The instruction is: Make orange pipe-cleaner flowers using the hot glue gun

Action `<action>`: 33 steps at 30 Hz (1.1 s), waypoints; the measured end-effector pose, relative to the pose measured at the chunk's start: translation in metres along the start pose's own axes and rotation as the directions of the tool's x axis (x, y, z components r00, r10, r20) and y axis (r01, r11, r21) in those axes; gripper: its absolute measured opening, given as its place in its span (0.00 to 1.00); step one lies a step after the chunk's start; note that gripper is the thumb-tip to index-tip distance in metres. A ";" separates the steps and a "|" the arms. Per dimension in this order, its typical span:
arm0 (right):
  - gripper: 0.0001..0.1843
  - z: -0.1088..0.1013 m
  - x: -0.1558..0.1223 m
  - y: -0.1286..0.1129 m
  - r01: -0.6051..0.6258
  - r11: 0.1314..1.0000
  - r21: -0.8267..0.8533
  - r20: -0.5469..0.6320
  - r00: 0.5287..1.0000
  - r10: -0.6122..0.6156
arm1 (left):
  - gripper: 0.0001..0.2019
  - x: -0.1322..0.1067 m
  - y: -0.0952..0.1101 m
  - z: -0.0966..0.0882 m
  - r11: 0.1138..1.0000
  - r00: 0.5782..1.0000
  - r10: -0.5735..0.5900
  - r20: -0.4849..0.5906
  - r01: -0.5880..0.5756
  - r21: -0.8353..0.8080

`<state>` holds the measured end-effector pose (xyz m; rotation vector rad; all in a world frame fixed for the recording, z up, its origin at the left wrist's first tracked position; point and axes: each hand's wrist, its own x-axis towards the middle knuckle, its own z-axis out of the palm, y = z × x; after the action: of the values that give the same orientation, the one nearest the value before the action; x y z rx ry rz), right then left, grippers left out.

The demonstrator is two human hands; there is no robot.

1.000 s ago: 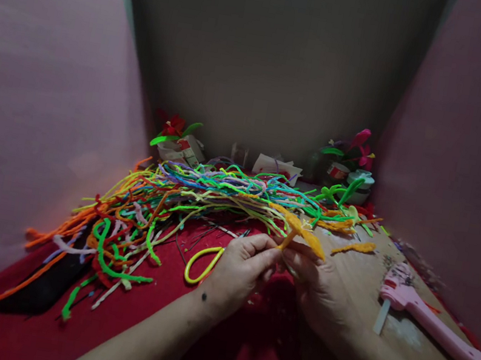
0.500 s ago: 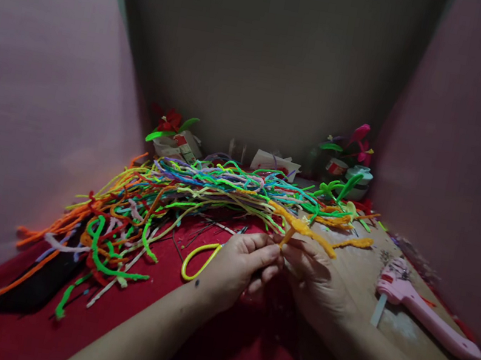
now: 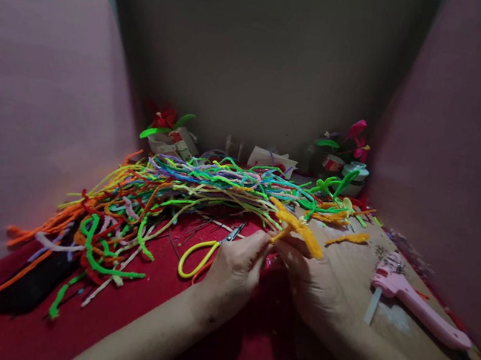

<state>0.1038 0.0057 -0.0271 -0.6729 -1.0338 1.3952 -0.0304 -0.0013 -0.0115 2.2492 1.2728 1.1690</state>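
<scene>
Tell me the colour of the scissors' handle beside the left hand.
The scissors handle is yellow; head view.

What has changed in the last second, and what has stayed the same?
The left hand turned its knuckles upward and curled its fingers in, still pinching the orange pipe cleaner together with the right hand. This uncovered the blades of the scissors. Neither hand let go. The pile and the glue gun stayed put.
</scene>
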 end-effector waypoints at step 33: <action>0.01 -0.002 0.001 0.000 -0.106 0.968 0.229 0.039 0.994 0.100 | 0.12 0.000 -0.001 0.000 0.988 1.000 0.001 0.020 -0.004 0.153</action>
<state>0.1052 0.0070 -0.0273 -0.5432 -0.8506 1.5901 -0.0313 -0.0012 -0.0122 2.3649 1.3958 1.0805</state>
